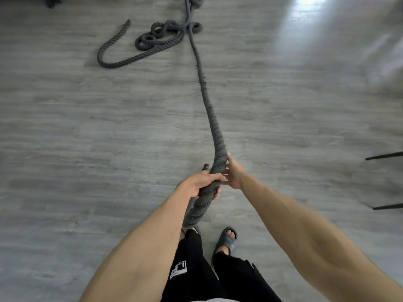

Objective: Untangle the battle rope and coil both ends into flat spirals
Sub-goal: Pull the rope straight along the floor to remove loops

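Gripping dark-grey twisted battle rope (209,115) in curled left hand (201,182). Clasping likewise with right hand (233,173) at 1 o'clock. Tangles at 11 o'clock.

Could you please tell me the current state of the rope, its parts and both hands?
battle rope: lifted, stretched from the hands toward the tangle.
tangle: looped and knotted on the floor.
free end: lying loose on the floor, uncoiled.
left hand: grips the rope.
right hand: touches the rope; grip unclear.
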### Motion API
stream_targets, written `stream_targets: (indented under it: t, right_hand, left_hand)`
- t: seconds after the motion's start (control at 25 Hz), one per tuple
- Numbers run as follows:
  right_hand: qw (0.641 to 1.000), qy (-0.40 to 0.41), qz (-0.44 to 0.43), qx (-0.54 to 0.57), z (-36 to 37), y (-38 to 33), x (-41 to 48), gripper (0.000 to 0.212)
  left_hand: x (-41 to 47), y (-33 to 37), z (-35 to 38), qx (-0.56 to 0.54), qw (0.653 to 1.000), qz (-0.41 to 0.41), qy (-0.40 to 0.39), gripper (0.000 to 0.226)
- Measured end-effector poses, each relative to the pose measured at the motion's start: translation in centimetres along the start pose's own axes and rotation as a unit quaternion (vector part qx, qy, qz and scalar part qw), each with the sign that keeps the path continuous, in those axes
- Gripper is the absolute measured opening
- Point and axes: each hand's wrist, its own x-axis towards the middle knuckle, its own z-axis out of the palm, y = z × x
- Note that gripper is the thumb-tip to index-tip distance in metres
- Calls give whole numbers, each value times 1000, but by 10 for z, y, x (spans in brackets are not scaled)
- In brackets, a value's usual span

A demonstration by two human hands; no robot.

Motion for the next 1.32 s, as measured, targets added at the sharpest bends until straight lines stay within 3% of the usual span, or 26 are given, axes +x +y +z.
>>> stream_targets:
  t: [0.12,0.32,0.4,0.52,0.72,0.88,0.96,1.04,1.12,1.24,1.32]
  right_hand:
    - [997,-24,-18,66,10,-22,-14,51]
    - [1000,5,-31,-4,11,-19,-30,18]
    - [999,-24,-24,-6,5,-10,-43,16]
    - [996,-74,-3,-50,-3,18,-65,23]
    - [968,-202,62,-131,-10,65,-96,28]
    - [927,-278,131,-215,-17,93,-104,32]
    - [919,-239,160,-270,-16,104,-96,47]
    - [946,-123,133,-270,-6,108,-86,51]
    - [982,12,56,-179,12,101,-70,43]
    - [998,54,-21,-19,47,71,-51,45]
    - [996,77,-40,-28,65,56,-44,48]
  left_hand:
    - [-22,-8,8,39,999,-20,-27,21]
    - [-33,-24,-1,5,992,-24,-120,45]
    - [-33,-33,-15,-100,994,-27,-36,56]
    - [-24,-36,-26,-116,987,2,110,57]
    - [-2,-3,-7,-232,966,46,104,64]
    - [7,-20,-1,-332,936,21,116,37]
    - [-1,-40,-4,-291,952,13,92,35]
    - [-12,-57,-10,-201,976,11,77,30]
    - [-22,-73,-14,-95,991,28,90,32]
    - [-27,-92,-9,68,990,63,109,48]
    - [-36,-94,-6,151,985,61,58,55]
